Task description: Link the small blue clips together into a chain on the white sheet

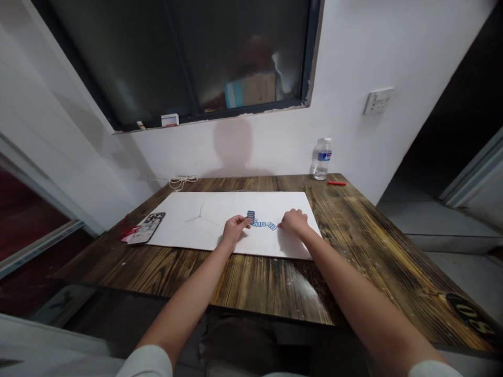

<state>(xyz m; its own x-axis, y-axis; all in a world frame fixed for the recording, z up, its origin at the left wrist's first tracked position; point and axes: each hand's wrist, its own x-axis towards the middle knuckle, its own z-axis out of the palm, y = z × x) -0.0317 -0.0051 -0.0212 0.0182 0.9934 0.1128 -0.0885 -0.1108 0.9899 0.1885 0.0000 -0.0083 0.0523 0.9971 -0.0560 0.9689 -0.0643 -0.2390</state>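
Observation:
Several small blue-and-white tiles (260, 222) lie in a short row on a large white sheet of paper (188, 230) on the wooden table (251, 277). My left hand (234, 228) is curled, its fingertips pinched at the left end of the row, by a small stack of tiles (251, 215). My right hand (294, 222) is curled too, its fingertips touching the tile at the right end (272, 226). What each pinch holds is too small to make out.
A phone (148, 227) lies at the sheet's left edge beside something red (128, 230). A water bottle (322, 158) and a red pen (337, 183) stand at the back right. A white cord (181, 181) lies at the back left. The wall and window are close behind.

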